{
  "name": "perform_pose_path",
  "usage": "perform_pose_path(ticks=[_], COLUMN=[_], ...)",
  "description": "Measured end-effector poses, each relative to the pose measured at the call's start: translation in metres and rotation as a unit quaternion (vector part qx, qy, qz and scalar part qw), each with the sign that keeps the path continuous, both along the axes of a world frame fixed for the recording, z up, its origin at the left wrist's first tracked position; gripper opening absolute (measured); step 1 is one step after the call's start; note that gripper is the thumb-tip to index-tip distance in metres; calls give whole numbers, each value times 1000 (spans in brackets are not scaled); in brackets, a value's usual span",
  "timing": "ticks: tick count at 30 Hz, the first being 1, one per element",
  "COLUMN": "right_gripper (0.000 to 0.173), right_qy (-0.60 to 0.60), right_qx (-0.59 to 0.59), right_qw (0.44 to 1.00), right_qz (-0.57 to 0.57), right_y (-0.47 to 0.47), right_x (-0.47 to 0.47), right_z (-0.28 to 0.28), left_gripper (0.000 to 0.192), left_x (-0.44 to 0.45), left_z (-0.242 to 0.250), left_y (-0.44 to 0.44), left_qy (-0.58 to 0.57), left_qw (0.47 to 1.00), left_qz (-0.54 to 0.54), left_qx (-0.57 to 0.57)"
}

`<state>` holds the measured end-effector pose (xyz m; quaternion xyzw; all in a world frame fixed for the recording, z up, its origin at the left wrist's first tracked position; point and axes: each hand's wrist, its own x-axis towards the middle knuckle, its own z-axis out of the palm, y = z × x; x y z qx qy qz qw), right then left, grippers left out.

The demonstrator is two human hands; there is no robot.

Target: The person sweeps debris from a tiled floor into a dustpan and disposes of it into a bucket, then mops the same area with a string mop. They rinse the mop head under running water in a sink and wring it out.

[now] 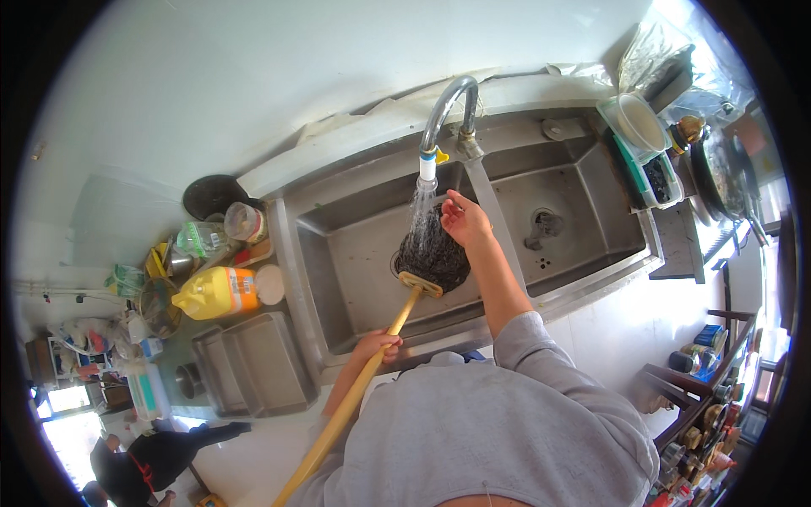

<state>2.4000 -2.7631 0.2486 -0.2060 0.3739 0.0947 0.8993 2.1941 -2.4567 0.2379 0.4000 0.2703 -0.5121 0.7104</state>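
Note:
My left hand (374,350) is closed around the yellow handle (342,418) of a mop, just over the sink's front edge. The mop's dark, wet head (436,253) rests in the left basin of a double stainless-steel sink (367,253). Water from a curved metal faucet (437,114) with a white spray nozzle (427,169) falls on the mop head. My right hand (466,218) is raised beside the stream, just above the right side of the mop head, its fingers partly curled and apart, with nothing seen in it.
A yellow jug (215,293), plastic containers and metal trays (253,364) stand left of the sink. The right basin (570,203) has dark matter at its drain. Stacked plastic tubs (640,127) and pans are at the right. A shelf with jars stands at lower right.

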Motion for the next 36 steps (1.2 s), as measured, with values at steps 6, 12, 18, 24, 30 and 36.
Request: perform_pose_path(ticks=[6, 12, 18, 24, 30, 36], right_gripper=[19, 30, 29, 16, 23, 33], right_qy=[-38, -77, -137, -175, -130, -105], right_qx=[-135, -593, -905, -851, -469, -547], right_qw=[990, 802, 368, 462, 868, 825], right_qz=[13, 0, 164, 177, 97, 96], right_y=[-24, -31, -56, -93, -114, -105], right_x=[-15, 9, 73, 101, 108, 88], right_z=[0, 5, -8, -33, -43, -37], left_gripper=[12, 20, 30, 30, 29, 32], left_x=[-2, -2, -8, -13, -20, -31], left_z=[7, 11, 5, 3, 8, 12], left_y=[8, 7, 16, 14, 16, 30], left_qy=[-2, 7, 21, 9, -13, -27], left_qw=[999, 999, 999, 999, 999, 996], left_qz=[45, 21, 26, 33, 36, 37], left_qx=[-4, 44, 10, 15, 35, 77])
